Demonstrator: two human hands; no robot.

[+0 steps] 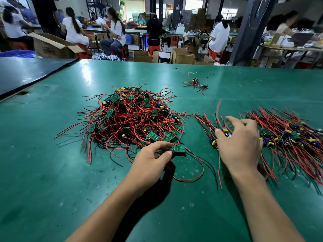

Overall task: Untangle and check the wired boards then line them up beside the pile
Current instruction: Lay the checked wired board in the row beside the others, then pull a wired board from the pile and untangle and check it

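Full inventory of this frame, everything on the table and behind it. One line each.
tangled pile: one, red and black wires with green boards, table centre
lined-up row: one, same parts, wires combed, right of the pile
small bunch: one, same parts, far side of table
single board: one, green, pile's near edge
rubber band: one, yellowish, behind the pile
table: one, green
dark sheet: one, far left
cardboard boxes: several, brown, floor beyond
seated people: several, background benches
left hand: pinches the single board
right hand: on the row's left end, grip unclear

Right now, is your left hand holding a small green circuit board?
Yes, the left hand pinches the small green circuit board by its edge.
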